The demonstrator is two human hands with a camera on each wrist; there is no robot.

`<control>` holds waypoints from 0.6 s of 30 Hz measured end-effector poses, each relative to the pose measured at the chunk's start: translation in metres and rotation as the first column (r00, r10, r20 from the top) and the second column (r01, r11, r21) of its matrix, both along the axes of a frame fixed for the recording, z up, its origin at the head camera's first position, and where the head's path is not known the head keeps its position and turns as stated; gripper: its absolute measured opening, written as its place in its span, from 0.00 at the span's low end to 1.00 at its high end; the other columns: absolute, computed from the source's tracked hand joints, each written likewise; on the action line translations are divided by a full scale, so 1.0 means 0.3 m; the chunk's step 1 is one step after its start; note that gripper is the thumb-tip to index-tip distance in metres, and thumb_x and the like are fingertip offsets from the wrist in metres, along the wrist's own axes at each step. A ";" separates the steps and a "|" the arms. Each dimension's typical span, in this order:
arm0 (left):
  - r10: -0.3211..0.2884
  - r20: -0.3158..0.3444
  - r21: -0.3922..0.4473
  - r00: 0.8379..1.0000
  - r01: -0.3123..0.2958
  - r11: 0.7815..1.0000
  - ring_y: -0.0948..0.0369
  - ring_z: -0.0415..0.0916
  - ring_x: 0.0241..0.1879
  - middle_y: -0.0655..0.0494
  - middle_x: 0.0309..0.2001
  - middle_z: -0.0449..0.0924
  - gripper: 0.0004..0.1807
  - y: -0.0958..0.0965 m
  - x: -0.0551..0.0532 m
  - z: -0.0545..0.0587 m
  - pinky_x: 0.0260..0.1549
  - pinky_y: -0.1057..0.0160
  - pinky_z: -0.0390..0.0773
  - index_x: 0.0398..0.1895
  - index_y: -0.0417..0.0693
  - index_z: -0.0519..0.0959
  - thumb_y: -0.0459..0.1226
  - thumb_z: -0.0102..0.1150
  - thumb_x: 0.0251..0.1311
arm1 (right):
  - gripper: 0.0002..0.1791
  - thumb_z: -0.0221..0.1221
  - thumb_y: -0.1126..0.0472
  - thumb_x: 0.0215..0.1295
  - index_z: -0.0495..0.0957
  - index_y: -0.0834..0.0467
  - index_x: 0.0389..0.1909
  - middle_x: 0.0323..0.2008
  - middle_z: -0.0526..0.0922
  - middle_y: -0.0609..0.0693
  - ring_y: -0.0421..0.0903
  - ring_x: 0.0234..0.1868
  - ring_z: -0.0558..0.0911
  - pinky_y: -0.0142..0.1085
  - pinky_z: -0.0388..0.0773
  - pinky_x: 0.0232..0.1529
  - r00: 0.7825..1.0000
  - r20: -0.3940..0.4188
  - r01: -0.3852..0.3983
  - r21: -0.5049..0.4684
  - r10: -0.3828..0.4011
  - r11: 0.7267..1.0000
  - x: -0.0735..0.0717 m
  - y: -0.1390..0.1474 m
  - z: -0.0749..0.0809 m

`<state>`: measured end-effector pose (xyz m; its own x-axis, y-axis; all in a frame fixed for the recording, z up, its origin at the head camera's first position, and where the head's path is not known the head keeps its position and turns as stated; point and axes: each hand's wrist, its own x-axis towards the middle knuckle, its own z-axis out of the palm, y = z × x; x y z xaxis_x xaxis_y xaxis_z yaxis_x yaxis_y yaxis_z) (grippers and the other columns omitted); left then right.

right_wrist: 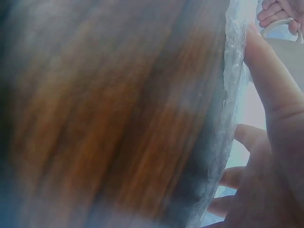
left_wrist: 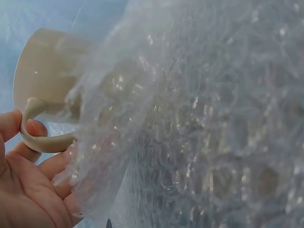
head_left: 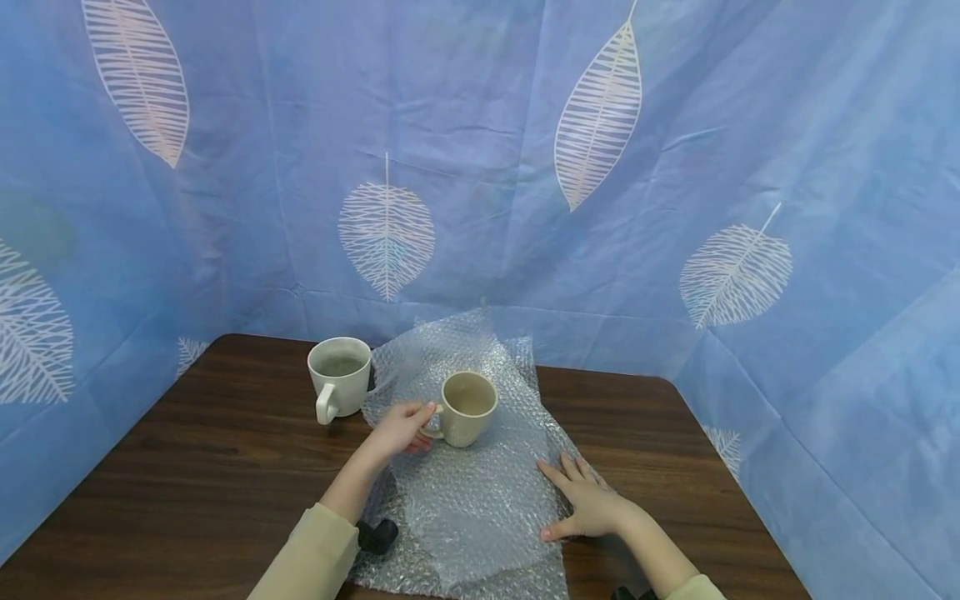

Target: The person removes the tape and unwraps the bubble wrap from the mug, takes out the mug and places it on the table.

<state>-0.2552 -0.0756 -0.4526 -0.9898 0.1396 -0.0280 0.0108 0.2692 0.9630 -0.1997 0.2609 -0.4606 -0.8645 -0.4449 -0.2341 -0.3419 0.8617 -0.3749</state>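
A beige mug (head_left: 467,421) stands over the middle of the bubble wrap (head_left: 480,508), its mouth facing up. My left hand (head_left: 405,427) pinches the handle on the mug's left side. In the left wrist view, thumb and fingers meet around the handle (left_wrist: 45,142), and a near fold of wrap hides part of the mug. My right hand (head_left: 592,498) lies with spread fingers along the right edge of the wrap. From the right wrist, the fingers (right_wrist: 259,52) touch that edge, and they grip nothing else.
A larger white mug (head_left: 341,379) stands left of the wrap, its handle toward the front. The sheets overlap unevenly on the dark wooden table (head_left: 187,475) and reach its back edge. A blue leaf-patterned cloth (head_left: 480,167) hangs behind and at both sides.
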 end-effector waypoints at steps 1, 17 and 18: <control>0.000 -0.002 -0.003 1.000 0.000 1.000 0.52 0.82 0.25 0.43 0.24 0.82 0.23 0.000 0.000 -0.001 0.21 0.59 0.76 0.26 0.34 0.70 0.45 0.46 0.72 | 0.60 0.66 0.33 0.45 0.50 0.52 0.76 0.71 0.41 0.73 0.76 0.68 0.39 0.74 0.42 0.56 1.000 0.000 0.000 -0.001 0.000 1.000 0.000 0.000 0.000; -0.004 0.002 0.055 1.000 0.004 0.998 0.50 0.82 0.28 0.42 0.28 0.83 0.23 -0.011 0.017 -0.017 0.23 0.58 0.76 0.28 0.34 0.71 0.46 0.46 0.73 | 0.60 0.66 0.33 0.45 0.50 0.51 0.75 0.71 0.41 0.72 0.75 0.68 0.39 0.74 0.42 0.56 1.000 -0.011 -0.008 0.002 0.008 1.000 -0.005 0.004 -0.007; -0.002 0.003 0.059 1.000 0.002 0.998 0.50 0.82 0.28 0.42 0.29 0.83 0.23 -0.012 0.019 -0.017 0.24 0.58 0.76 0.29 0.34 0.71 0.46 0.46 0.73 | 0.60 0.67 0.33 0.45 0.50 0.51 0.75 0.71 0.41 0.72 0.75 0.68 0.39 0.74 0.42 0.56 1.000 -0.009 -0.007 0.001 0.007 1.000 -0.005 0.004 -0.006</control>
<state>-0.2496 -0.0791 -0.4578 -0.9894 0.1434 -0.0227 0.0084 0.2121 0.9772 -0.2013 0.2621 -0.4625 -0.8635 -0.4506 -0.2264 -0.3514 0.8597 -0.3708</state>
